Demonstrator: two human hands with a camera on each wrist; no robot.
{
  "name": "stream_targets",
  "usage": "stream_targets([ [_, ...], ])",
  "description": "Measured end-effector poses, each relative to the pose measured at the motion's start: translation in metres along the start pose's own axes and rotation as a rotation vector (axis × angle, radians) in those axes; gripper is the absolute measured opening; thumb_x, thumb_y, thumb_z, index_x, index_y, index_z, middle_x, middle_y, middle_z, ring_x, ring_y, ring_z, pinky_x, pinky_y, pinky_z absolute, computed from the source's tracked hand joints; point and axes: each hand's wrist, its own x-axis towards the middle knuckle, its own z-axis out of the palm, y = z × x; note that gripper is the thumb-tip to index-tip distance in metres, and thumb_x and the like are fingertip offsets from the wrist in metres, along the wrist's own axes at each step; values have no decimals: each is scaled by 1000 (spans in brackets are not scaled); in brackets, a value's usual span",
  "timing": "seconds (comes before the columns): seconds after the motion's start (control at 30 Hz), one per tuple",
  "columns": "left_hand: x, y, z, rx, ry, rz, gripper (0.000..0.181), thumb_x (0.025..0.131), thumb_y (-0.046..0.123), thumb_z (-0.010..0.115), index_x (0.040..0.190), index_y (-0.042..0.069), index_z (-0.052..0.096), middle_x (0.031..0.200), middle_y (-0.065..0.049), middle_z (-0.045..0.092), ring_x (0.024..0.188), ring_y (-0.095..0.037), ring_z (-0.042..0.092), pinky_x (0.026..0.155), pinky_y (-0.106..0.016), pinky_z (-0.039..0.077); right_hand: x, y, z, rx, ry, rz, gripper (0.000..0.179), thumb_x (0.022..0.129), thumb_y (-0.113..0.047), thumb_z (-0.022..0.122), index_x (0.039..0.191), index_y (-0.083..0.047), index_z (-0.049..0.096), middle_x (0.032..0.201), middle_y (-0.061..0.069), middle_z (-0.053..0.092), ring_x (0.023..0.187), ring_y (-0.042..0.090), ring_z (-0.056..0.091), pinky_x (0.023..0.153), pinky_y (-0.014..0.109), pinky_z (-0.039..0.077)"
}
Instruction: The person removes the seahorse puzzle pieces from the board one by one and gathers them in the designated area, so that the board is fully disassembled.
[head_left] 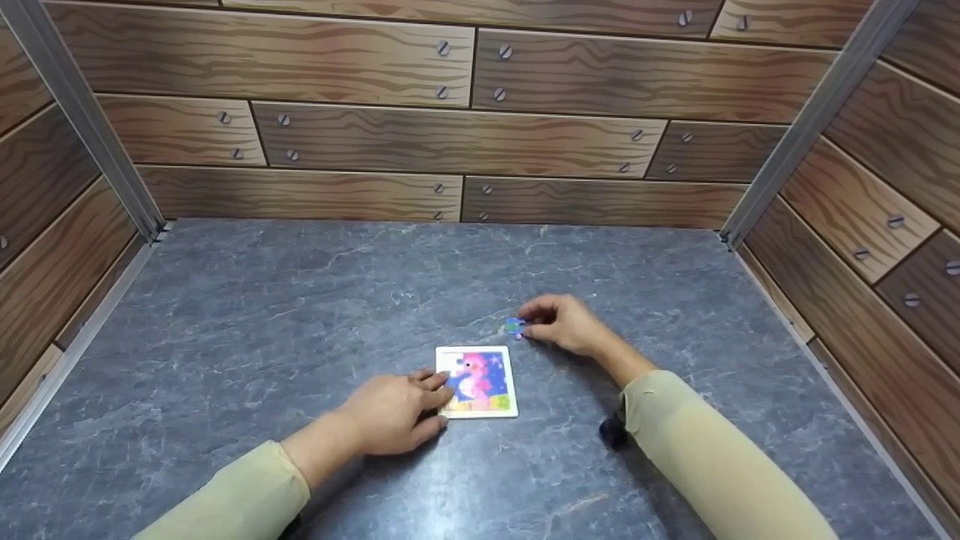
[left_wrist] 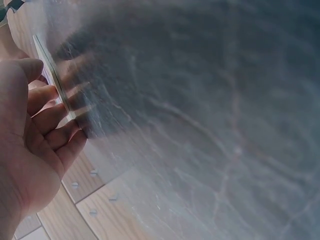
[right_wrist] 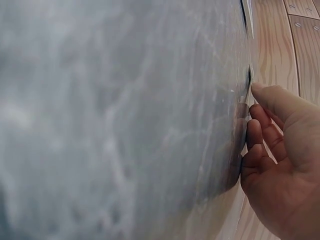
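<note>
Two hands working on a grey table, one pinching a blue piece

The table [head_left: 300, 300] is spreading out on all sides of the fingers, its surface showing pale veins and a dull shine. In the left wrist view it is mirroring the fingertips; in the head view a bright glare [head_left: 439, 495] is lying nearer the person than the left fingers.

The left hand [head_left: 397, 412] is resting with fingers relaxed and slightly bent, some tips lying on the puzzle's left edge. The puzzle [head_left: 480, 413] is lying flat, reaching rightward from those tips, showing a pink figure on blue and a white patch just beyond them.

The right hand [head_left: 566, 324] is pinching the piece [head_left: 513, 328] between thumb and forefinger, its other fingers curling. The piece is poking out left of these tips, just past the puzzle's far right corner; whether it is touching the table, I cannot tell.

Well beyond both sets of fingers, the back wall [head_left: 360, 135] is showing wood planks and printed screws. The left wall [head_left: 45, 165] and right wall [head_left: 885, 180] are repeating the pattern, with a metal left post [head_left: 90, 112] and right post [head_left: 816, 112] filling the corners.
</note>
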Motion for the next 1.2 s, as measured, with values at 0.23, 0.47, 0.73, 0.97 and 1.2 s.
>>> stream_targets([
  [0.23, 0, 0, -1, -5, 1, -2, 48, 108, 36, 58, 147, 9, 64, 153, -17, 57, 139, -37, 57, 107, -54, 52, -1, 2, -1, -3, 8, -30, 28, 90, -5, 84, 116, 0, 79, 103, 10, 75, 89, 15, 62, 79, 27, 52],
  [0.47, 1, 2, -4, 7, 28, 19, 48, 107, 35, 60, 146, 8, 65, 151, -18, 59, 136, -38, 59, 104, -55, 54, -3, 2, -5, 24, 25, -36, 28, 91, -4, 82, 118, 2, 77, 103, 14, 74, 85, 16, 61, 70, 22, 51],
  [0.73, -2, 0, 0, 9, 18, 5, 48, 107, 36, 59, 147, 9, 65, 151, -17, 59, 138, -36, 58, 106, -53, 53, -5, -5, -4, 31, 24, -49, 31, 90, -4, 83, 119, 3, 76, 111, 17, 75, 96, 23, 67, 89, 38, 57],
  [0.97, -2, -2, 1, 7, -2, -17, 50, 108, 37, 59, 149, 9, 63, 153, -16, 57, 140, -35, 57, 109, -52, 52, -5, -20, 1, 17, 1, -83, 29, 91, -6, 82, 118, 2, 77, 113, 16, 75, 103, 32, 68, 96, 51, 56],
  [1.2, 1, -1, 1, 7, -22, -29, 51, 108, 39, 58, 150, 10, 63, 154, -15, 56, 141, -35, 56, 109, -53, 51, -5, -38, 10, 18, -41, -131, 30, 92, -6, 82, 120, 3, 76, 112, 17, 76, 102, 31, 67, 90, 44, 54],
])
